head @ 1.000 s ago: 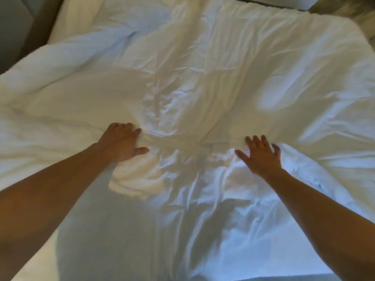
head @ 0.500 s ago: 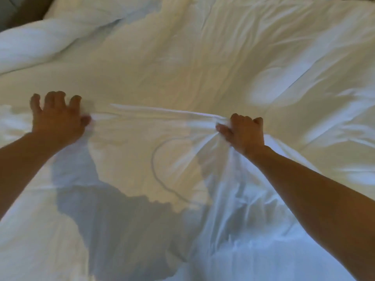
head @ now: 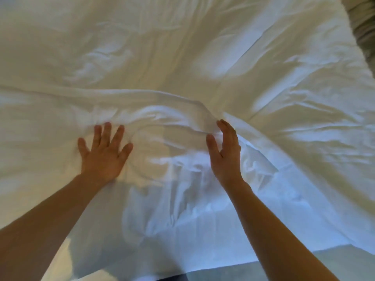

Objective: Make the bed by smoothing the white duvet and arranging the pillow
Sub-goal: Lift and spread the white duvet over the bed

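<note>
Head view: left hand (head: 103,154) presses the white duvet (head: 182,57) flat, fingers spread; right hand (head: 226,152) rests edge-on, fingers straight, holding nothing.

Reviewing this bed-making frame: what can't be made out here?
1. Pillow: nowhere in the head view; outside the frame or under the crumpled white duvet, cannot tell.
2. Right hand: turned edge-on, so palm contact with the duvet is hidden.
3. Grey-brown shape at the top right corner: blurred, cut by the edge.

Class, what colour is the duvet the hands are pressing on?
White: the wrinkled fabric duvet is plain, with no pattern, seen best in the head view.
</note>
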Motion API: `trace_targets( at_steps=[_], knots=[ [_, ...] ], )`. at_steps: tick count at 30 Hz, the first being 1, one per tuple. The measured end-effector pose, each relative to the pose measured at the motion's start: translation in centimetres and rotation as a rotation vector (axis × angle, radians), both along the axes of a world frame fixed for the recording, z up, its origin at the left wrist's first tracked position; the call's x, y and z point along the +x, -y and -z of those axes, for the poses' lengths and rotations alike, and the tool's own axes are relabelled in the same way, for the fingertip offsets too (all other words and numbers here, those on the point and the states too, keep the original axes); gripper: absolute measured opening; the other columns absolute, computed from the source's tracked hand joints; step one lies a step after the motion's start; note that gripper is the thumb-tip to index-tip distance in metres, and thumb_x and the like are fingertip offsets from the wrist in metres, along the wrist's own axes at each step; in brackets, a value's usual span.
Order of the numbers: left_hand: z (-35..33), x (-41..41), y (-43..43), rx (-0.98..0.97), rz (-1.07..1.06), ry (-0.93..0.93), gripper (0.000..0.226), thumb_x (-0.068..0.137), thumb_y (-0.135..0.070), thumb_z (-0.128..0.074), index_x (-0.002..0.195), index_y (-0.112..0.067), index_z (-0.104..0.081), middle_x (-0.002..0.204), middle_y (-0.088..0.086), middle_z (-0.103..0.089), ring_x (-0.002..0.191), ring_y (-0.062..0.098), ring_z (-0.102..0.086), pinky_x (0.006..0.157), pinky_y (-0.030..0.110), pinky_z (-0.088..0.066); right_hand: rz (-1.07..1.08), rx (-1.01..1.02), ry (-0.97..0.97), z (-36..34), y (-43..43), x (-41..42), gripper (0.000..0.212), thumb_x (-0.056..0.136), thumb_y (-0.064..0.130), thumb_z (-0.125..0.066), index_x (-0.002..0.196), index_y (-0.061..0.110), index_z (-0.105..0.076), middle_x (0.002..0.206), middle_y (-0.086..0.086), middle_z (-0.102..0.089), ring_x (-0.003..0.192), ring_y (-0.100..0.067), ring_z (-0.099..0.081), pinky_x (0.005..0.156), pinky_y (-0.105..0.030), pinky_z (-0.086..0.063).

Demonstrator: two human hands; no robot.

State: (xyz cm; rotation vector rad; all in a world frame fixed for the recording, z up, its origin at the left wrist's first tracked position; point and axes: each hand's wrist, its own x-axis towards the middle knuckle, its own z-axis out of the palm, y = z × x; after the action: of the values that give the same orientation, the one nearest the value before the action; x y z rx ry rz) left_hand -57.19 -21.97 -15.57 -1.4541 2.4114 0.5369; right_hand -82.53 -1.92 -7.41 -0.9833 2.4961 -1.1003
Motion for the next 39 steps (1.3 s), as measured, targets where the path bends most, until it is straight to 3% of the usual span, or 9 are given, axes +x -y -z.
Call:
trace_targets(
  at_steps=[7,11,15,20,24,26,29,34,39],
  knots=[
    [-4.8,-10.2,-13.1,-0.148,0.178,-0.381,0.072,0.099,-0.062,-0.028,0.162,-0.028,-0.029,0.169,0.007,-0.027,0.155,0.030,-0.028,0.119,0.059,-0.018,0.935,-0.697,1.016,-1.3,-12.9,-6.1,0.073,0.102,0.059,-0.055,0.144,-0.001,-0.051,0.135,-0.017,-0.067,0.118,-0.030,-0.071,0.100,-0.040,-0.056],
    [-3.0,-15.4,-16.1,-0.094,0.199,-0.237,0.073,0.096,-0.067,-0.020,0.163,-0.040,-0.013,0.172,0.002,-0.015,0.158,0.030,-0.015,0.119,0.065,-0.011,1.107,-1.082,1.103,-1.3,-16.5,-12.3,0.061,0.098,0.058,-0.059,0.137,0.011,-0.064,0.128,-0.011,-0.074,0.117,-0.029,-0.073,0.098,-0.041,-0.060],
    [-0.8,-16.2,-17.0,-0.125,0.152,-0.156,0.074,0.095,-0.066,-0.018,0.163,-0.042,-0.001,0.174,-0.002,-0.002,0.159,0.028,-0.001,0.119,0.067,-0.004,1.269,-0.768,0.701,-3.2,-17.0,-18.6,0.031,0.103,0.032,-0.060,0.128,0.015,-0.052,0.117,-0.004,-0.069,0.100,-0.019,-0.072,0.073,-0.031,-0.062],
    [-0.9,-17.0,-17.9,-0.242,0.145,-0.141,0.071,0.097,-0.066,-0.026,0.163,-0.039,-0.020,0.172,-0.001,-0.016,0.158,0.028,-0.015,0.119,0.065,-0.008,0.794,-0.549,0.149,-10.4,-10.2,-30.0,0.015,0.102,0.024,-0.056,0.089,0.018,-0.054,0.085,0.010,-0.061,0.077,-0.006,-0.064,0.075,-0.022,-0.055],
    [-1.0,-18.9,-17.8,-0.222,-0.003,-0.075,0.069,0.097,-0.070,-0.014,0.162,-0.046,-0.005,0.173,-0.006,-0.007,0.160,0.024,-0.001,0.121,0.063,-0.001,0.287,-0.252,0.485,-7.8,-2.9,-36.1,0.037,0.096,0.045,-0.056,0.115,0.015,-0.065,0.105,-0.007,-0.066,0.085,-0.014,-0.065,0.070,-0.031,-0.054],
    [-0.9,-19.6,-18.0,-0.222,-0.048,-0.032,0.070,0.096,-0.072,-0.011,0.162,-0.046,-0.005,0.173,-0.006,-0.007,0.160,0.024,0.000,0.121,0.064,-0.002,0.099,0.134,0.612,-4.4,-3.4,-35.8,0.069,0.102,0.060,-0.048,0.161,0.029,-0.034,0.155,-0.009,-0.047,0.131,-0.025,-0.056,0.105,-0.042,-0.047],
    [-1.2,-20.3,-18.7,-0.186,-0.111,-0.010,0.071,0.094,-0.073,-0.008,0.161,-0.047,-0.005,0.173,-0.006,-0.006,0.160,0.024,0.001,0.121,0.064,-0.001,-0.044,0.289,0.594,-0.1,-8.6,-33.5,0.065,0.109,0.051,-0.041,0.167,0.027,-0.023,0.172,-0.002,-0.028,0.155,-0.026,-0.032,0.126,-0.046,-0.026],
    [-3.3,-20.8,-22.9,-0.219,-0.387,-0.233,0.069,0.095,-0.061,-0.033,0.155,-0.027,-0.037,0.166,0.005,-0.031,0.156,0.025,-0.017,0.121,0.058,-0.007,0.337,-0.173,0.598,1.4,-20.0,-28.2,0.023,0.099,0.042,-0.061,0.110,0.028,-0.076,0.117,0.000,-0.076,0.115,-0.021,-0.070,0.101,-0.044,-0.054],
    [-6.1,-21.6,-31.8,-0.085,-0.936,-0.534,0.062,0.093,-0.062,-0.056,0.081,-0.002,-0.056,0.084,0.018,-0.055,0.082,0.039,-0.054,0.080,0.054,-0.048,0.815,-0.266,1.110,2.5,-26.0,-27.6,0.073,0.090,0.069,-0.063,0.126,0.006,-0.065,0.119,-0.008,-0.072,0.113,-0.024,-0.069,0.102,-0.045,-0.053]
  ],
)
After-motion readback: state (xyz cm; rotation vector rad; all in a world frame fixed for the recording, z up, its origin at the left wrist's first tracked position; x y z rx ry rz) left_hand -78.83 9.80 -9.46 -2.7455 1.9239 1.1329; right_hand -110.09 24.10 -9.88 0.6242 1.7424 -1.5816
